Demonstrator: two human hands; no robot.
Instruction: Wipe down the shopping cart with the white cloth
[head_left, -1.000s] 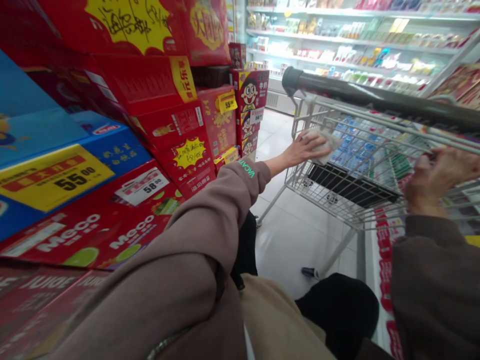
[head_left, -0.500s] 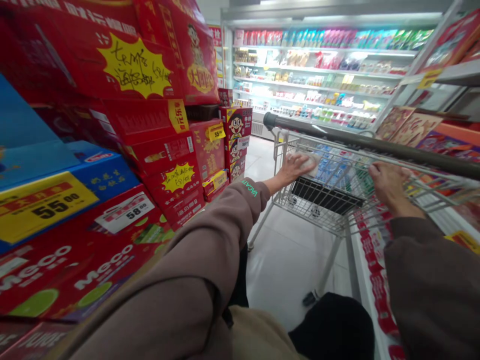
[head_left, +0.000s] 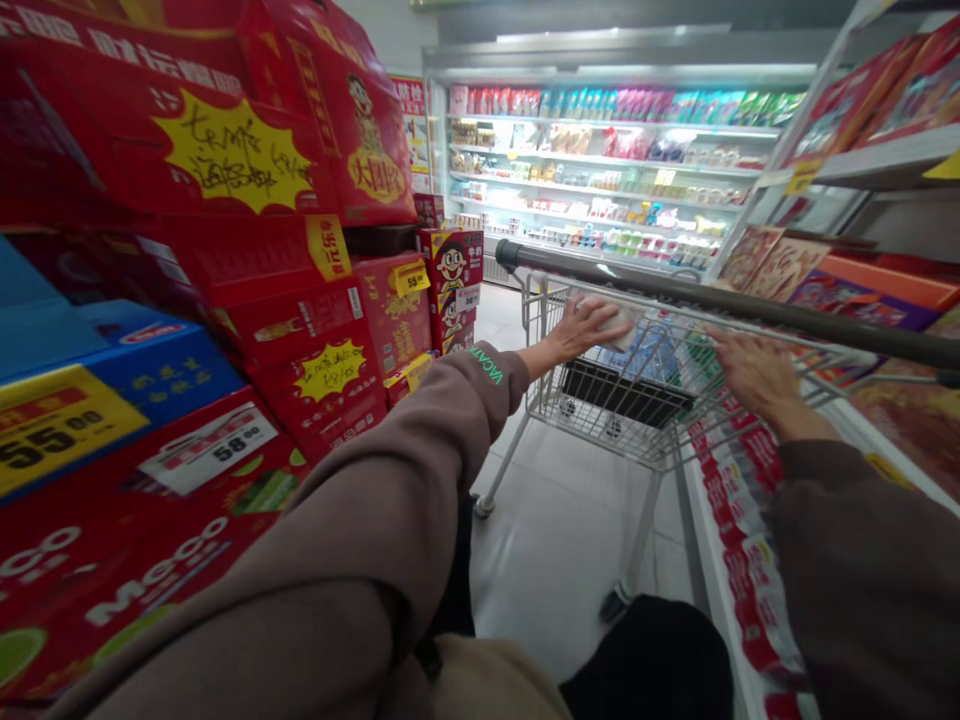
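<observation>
A shopping cart [head_left: 551, 390] of metal wire stands in front of me, its thick grey handle bar [head_left: 675, 285] crossing above my hands. My left hand [head_left: 581, 328] reaches to the upper wire at the cart's left, fingers stretched out and slightly apart. Beside its fingertips is a whitish item [head_left: 621, 326]; whether they touch it I cannot tell. On the right, my right hand [head_left: 757, 375] lies against the wires with fingers extended, somewhat blurred. Bluish clear plastic packs [head_left: 651, 345] show through the mesh, with a black panel [head_left: 626, 395] lower down.
Stacked red gift boxes [head_left: 240, 130] and drink cartons [head_left: 180, 530] with price signs line the left side. A lit refrigerated shelf [head_left: 607, 150] stands ahead. Shelves at right hold boxes [head_left: 862, 290], with red-and-white packs [head_left: 750, 590] low down. Pale floor tiles [head_left: 525, 530] run beneath the cart.
The cart and both hands appear slightly further left in view. My right hand's fingers have straightened from a curled shape. My left hand stays by the cart's upper wire.
</observation>
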